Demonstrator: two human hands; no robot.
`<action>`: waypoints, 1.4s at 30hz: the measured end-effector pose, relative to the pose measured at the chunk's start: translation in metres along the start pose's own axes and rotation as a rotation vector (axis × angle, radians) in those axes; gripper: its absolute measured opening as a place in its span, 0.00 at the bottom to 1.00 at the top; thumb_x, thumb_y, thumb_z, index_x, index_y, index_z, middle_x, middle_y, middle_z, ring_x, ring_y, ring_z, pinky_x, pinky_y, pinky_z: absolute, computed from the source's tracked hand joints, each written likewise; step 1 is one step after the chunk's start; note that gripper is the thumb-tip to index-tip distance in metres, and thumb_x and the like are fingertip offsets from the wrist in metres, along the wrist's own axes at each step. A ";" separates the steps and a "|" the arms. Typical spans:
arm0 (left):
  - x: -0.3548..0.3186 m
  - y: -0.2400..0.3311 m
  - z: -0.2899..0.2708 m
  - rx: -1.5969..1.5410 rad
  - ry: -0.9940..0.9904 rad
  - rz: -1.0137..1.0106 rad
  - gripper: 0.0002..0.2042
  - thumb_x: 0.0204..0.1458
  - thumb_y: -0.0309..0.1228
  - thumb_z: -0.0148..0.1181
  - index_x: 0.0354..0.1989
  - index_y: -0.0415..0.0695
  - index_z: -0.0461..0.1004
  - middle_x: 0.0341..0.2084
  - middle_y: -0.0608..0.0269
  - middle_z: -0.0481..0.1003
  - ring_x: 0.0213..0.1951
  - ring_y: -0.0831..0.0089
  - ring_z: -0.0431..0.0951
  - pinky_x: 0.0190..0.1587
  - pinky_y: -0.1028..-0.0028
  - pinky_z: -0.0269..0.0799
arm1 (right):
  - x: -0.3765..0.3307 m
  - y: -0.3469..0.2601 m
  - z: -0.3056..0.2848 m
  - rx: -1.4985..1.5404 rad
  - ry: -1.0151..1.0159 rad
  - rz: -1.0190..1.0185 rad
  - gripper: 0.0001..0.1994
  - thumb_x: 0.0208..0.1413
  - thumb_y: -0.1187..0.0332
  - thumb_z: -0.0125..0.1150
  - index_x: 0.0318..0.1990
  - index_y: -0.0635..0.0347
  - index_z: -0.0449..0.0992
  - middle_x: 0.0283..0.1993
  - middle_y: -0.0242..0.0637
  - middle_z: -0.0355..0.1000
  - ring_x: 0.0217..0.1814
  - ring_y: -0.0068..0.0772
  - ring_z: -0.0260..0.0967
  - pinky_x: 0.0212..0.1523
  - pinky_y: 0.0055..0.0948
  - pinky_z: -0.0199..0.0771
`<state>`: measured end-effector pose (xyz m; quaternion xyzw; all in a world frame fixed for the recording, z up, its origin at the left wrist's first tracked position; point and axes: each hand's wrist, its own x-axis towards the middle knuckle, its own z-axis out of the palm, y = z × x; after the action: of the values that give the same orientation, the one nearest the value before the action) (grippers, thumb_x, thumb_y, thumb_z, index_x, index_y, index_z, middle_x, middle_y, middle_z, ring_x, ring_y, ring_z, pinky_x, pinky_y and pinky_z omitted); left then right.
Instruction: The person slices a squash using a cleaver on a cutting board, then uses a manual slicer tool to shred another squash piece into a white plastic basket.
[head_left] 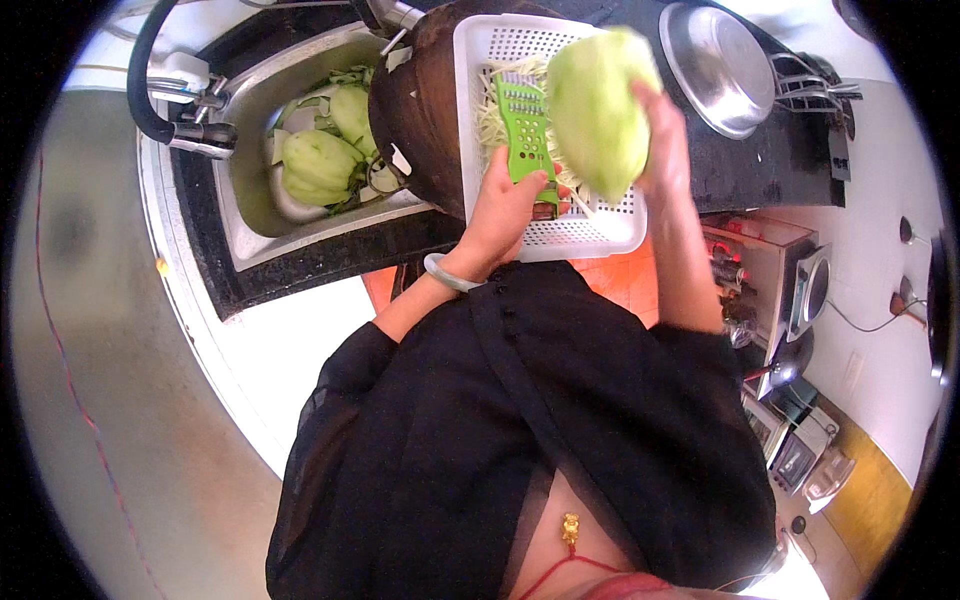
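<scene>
My left hand is closed round the lower end of a flat green grater, which stands over a white perforated basket. Pale shreds lie in the basket around the grater. My right hand grips a large peeled green papaya by its right side. The papaya hangs above the basket's right half, just right of the grater, slightly blurred. Whether it touches the grater I cannot tell.
Left of the basket are a dark round wooden board and a steel sink holding peeled papayas and peelings. A black hose tap arches over the sink. An upturned metal bowl sits at the right, beside a wire rack.
</scene>
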<state>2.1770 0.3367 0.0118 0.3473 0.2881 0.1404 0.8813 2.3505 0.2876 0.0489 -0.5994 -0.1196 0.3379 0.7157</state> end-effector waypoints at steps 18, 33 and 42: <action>-0.001 -0.013 -0.003 0.097 -0.035 0.123 0.14 0.55 0.20 0.46 0.49 0.40 0.56 0.39 0.57 0.70 0.34 0.72 0.75 0.32 0.72 0.78 | -0.025 0.013 -0.009 -0.155 0.051 0.046 0.21 0.52 0.63 0.57 0.46 0.75 0.71 0.40 0.47 0.74 0.36 0.34 0.74 0.37 0.29 0.76; -0.008 -0.014 0.006 0.116 0.060 0.132 0.14 0.55 0.22 0.46 0.49 0.37 0.55 0.36 0.56 0.69 0.32 0.73 0.74 0.30 0.74 0.74 | 0.003 -0.017 -0.013 -0.132 0.102 -0.071 0.23 0.51 0.62 0.58 0.48 0.74 0.69 0.42 0.47 0.73 0.38 0.35 0.74 0.39 0.32 0.75; -0.003 -0.023 0.009 0.321 0.001 0.137 0.12 0.55 0.20 0.45 0.46 0.37 0.53 0.39 0.55 0.67 0.34 0.71 0.75 0.32 0.73 0.78 | -0.002 0.011 0.007 -0.158 0.087 -0.005 0.19 0.50 0.64 0.60 0.42 0.74 0.73 0.35 0.42 0.75 0.31 0.27 0.73 0.33 0.24 0.73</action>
<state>2.1807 0.3139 0.0022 0.5026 0.2828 0.1525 0.8026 2.3410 0.2923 0.0407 -0.6679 -0.1161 0.2993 0.6714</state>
